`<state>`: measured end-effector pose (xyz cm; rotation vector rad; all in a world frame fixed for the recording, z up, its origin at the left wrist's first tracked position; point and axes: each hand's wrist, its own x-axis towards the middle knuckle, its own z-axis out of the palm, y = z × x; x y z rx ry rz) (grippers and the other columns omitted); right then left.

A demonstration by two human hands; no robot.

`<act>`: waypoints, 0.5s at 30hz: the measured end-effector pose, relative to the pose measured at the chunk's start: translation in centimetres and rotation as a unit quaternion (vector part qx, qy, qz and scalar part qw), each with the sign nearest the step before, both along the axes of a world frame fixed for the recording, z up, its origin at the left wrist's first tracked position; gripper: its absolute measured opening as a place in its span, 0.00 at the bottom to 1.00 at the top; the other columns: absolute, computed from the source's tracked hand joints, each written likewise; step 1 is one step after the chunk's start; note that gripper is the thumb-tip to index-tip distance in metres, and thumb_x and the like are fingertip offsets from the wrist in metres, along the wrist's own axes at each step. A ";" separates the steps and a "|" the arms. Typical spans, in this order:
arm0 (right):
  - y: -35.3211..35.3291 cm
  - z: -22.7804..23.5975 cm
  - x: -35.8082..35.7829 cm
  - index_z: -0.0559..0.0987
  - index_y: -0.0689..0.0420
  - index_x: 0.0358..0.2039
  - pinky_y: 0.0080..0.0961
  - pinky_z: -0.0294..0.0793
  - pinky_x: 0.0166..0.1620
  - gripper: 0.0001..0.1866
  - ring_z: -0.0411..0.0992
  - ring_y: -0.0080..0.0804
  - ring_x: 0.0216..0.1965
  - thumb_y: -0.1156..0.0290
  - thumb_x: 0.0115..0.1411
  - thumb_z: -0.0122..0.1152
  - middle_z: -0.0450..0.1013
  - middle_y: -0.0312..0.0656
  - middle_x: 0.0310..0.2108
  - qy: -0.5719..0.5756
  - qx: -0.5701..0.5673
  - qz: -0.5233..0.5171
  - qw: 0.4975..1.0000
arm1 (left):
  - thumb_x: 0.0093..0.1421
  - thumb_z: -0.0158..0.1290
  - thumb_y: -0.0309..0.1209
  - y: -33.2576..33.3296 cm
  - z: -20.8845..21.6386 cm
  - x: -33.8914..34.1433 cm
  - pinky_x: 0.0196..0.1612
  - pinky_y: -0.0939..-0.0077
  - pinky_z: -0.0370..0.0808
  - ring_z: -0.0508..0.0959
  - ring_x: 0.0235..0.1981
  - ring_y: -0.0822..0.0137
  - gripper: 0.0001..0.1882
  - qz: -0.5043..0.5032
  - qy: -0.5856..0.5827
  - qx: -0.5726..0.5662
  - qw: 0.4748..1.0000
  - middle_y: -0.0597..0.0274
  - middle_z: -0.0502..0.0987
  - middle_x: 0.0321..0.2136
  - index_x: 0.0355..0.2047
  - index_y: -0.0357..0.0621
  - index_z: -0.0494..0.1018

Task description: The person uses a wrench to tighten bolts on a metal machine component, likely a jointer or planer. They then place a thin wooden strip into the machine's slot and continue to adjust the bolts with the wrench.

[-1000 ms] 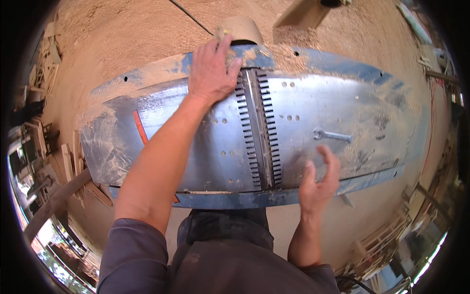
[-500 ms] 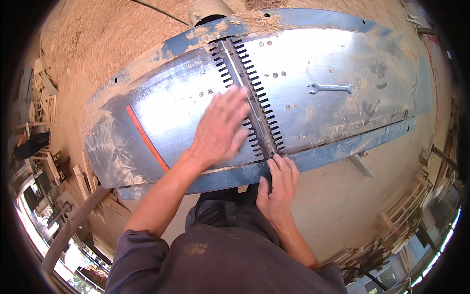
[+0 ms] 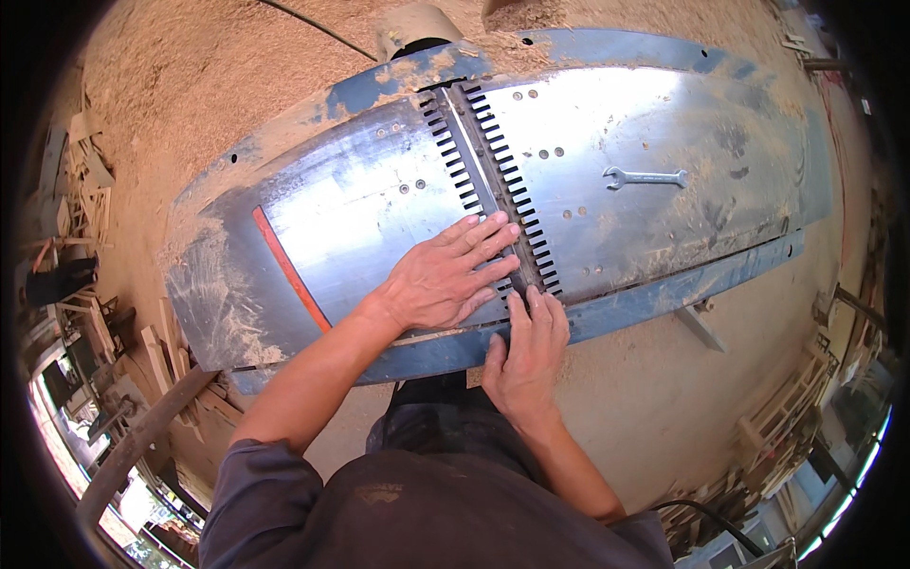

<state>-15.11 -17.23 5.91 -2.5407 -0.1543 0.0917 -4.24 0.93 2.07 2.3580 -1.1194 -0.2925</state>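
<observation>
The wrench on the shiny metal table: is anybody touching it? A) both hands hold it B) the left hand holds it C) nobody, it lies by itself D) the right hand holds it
C: the wrench lies alone on the metal table, far from the left hand and right hand, which rest near the slotted gap.

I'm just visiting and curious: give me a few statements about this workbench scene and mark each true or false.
1. The left hand lies flat, palm down, on the metal machine table. True.
2. A spanner is held in the right hand. False: it lies alone on the table, away from both hands.
3. The right hand's fingertips rest at the near end of the toothed slot. True.
4. The floor is swept clean. False: sawdust covers it.
5. An orange-red stripe runs to the left of the left hand. True.
</observation>
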 end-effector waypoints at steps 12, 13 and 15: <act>-0.4 -0.9 1.3 0.65 0.73 0.65 0.62 0.55 0.68 0.35 0.56 0.71 0.69 0.70 0.60 0.59 0.61 0.67 0.66 -0.012 -0.028 0.026 0.999 | 0.64 0.56 0.36 1.6 0.1 -0.1 0.76 0.56 0.54 0.54 0.76 0.54 0.23 -0.028 0.000 0.016 0.999 0.53 0.59 0.73 0.58 0.43 0.72; -0.4 -1.2 1.3 0.64 0.73 0.66 0.62 0.53 0.69 0.35 0.55 0.71 0.70 0.69 0.61 0.59 0.60 0.68 0.67 -0.001 -0.031 0.035 0.999 | 0.63 0.57 0.35 1.5 0.1 -0.1 0.76 0.55 0.55 0.54 0.76 0.54 0.24 -0.026 0.001 0.011 1.000 0.54 0.58 0.73 0.58 0.43 0.72; -0.6 -1.7 0.8 0.63 0.74 0.66 0.61 0.51 0.71 0.36 0.54 0.69 0.71 0.68 0.62 0.60 0.59 0.68 0.68 -0.003 -0.024 0.044 0.999 | 0.65 0.54 0.35 1.5 0.1 -0.2 0.76 0.55 0.53 0.54 0.76 0.52 0.22 -0.033 -0.039 0.031 0.998 0.51 0.59 0.73 0.57 0.42 0.73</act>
